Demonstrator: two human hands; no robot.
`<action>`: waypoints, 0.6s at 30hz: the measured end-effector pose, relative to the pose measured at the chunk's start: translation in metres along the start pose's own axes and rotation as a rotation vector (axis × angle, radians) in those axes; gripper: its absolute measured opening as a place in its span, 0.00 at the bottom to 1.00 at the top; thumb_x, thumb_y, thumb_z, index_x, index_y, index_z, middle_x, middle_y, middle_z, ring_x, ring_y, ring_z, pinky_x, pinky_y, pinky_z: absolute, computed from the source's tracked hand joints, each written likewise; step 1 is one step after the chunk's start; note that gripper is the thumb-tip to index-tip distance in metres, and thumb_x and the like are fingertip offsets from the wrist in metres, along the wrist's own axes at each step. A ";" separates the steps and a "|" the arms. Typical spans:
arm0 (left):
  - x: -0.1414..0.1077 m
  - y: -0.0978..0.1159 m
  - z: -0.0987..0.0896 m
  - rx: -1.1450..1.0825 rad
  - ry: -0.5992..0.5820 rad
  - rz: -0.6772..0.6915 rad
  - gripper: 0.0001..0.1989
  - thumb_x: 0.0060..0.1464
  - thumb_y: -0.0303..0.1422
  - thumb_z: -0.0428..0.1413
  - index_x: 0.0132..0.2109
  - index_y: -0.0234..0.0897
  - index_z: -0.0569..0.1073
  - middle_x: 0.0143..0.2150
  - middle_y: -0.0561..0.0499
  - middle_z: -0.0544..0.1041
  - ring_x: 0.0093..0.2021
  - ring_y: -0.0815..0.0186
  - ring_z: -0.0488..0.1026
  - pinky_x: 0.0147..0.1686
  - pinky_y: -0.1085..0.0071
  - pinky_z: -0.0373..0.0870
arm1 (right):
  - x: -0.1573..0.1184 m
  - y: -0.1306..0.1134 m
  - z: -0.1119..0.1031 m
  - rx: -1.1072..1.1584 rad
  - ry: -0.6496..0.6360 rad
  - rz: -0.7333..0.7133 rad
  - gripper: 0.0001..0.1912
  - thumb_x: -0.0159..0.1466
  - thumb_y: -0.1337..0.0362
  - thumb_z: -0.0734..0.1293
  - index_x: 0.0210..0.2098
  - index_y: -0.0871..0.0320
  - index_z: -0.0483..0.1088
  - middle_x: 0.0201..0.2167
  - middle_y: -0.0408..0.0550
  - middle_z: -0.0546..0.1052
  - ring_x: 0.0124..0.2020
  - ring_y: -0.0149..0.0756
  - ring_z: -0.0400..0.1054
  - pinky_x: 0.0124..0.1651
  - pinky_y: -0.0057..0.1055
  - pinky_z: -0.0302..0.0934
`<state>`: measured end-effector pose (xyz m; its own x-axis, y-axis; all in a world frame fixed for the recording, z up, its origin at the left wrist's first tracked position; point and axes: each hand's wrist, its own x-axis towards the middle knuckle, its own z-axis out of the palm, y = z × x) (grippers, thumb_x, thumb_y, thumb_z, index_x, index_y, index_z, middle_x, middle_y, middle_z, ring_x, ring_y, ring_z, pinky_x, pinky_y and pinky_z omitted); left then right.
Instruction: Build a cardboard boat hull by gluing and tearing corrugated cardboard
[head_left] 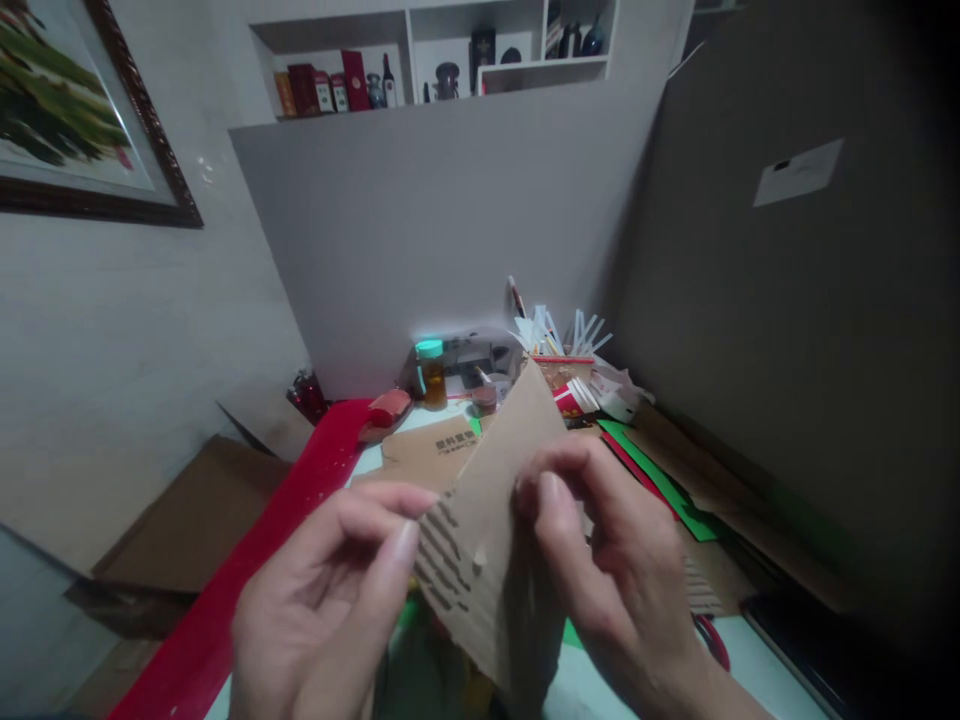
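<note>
Looks from the person's head, forward and somewhat down, across the worktop (pixel 741 664). Stays very near to the left hand (pixel 330 600) and the right hand (pixel 619 560), low in view. Faces a grey panel (pixel 450 220) farther away, and reaches up to the wall shelf (pixel 442 38).

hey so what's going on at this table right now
A person is holding up a piece of cardboard in both hands over a cluttered table. The left hand pinches its left edge, beside some dark stripes; the right hand has its right edge. A jar with a turquoise lid stands beyond.
</note>
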<state>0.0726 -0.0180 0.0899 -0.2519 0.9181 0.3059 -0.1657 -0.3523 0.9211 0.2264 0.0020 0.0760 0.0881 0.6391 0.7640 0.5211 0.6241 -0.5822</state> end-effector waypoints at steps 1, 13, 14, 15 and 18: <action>0.003 0.000 -0.001 -0.013 -0.001 0.017 0.11 0.56 0.27 0.57 0.26 0.41 0.77 0.36 0.54 0.78 0.37 0.70 0.75 0.37 0.85 0.72 | 0.002 0.004 0.000 -0.022 0.031 0.039 0.06 0.68 0.67 0.60 0.33 0.55 0.65 0.27 0.39 0.69 0.27 0.28 0.64 0.30 0.27 0.58; 0.011 0.007 0.000 -0.166 0.098 0.110 0.12 0.56 0.26 0.58 0.25 0.39 0.76 0.35 0.52 0.76 0.38 0.69 0.71 0.37 0.84 0.71 | 0.026 0.070 0.008 0.223 0.207 0.542 0.36 0.57 0.41 0.71 0.58 0.50 0.62 0.61 0.54 0.68 0.64 0.52 0.61 0.65 0.53 0.52; 0.011 0.006 -0.001 -0.162 0.095 0.108 0.12 0.56 0.27 0.58 0.25 0.39 0.76 0.36 0.52 0.76 0.38 0.69 0.71 0.37 0.84 0.71 | 0.027 0.070 0.008 0.269 0.210 0.594 0.37 0.56 0.41 0.71 0.58 0.51 0.63 0.59 0.55 0.71 0.62 0.53 0.64 0.63 0.54 0.55; 0.011 0.006 -0.002 -0.154 0.088 0.102 0.11 0.56 0.27 0.58 0.25 0.39 0.76 0.36 0.52 0.76 0.38 0.69 0.70 0.38 0.85 0.70 | 0.027 0.070 0.008 0.325 0.199 0.645 0.36 0.56 0.41 0.71 0.57 0.52 0.64 0.55 0.55 0.73 0.58 0.55 0.68 0.59 0.54 0.60; 0.012 0.007 -0.006 -0.111 0.019 0.052 0.11 0.57 0.30 0.57 0.26 0.41 0.75 0.35 0.52 0.74 0.38 0.68 0.68 0.37 0.84 0.69 | 0.031 0.066 0.004 0.483 0.186 0.738 0.36 0.53 0.42 0.73 0.54 0.54 0.66 0.46 0.55 0.78 0.45 0.54 0.76 0.43 0.49 0.71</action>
<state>0.0623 -0.0110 0.0986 -0.2806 0.8948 0.3473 -0.2566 -0.4186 0.8712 0.2600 0.0650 0.0594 0.4168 0.8952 0.1574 -0.1324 0.2312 -0.9639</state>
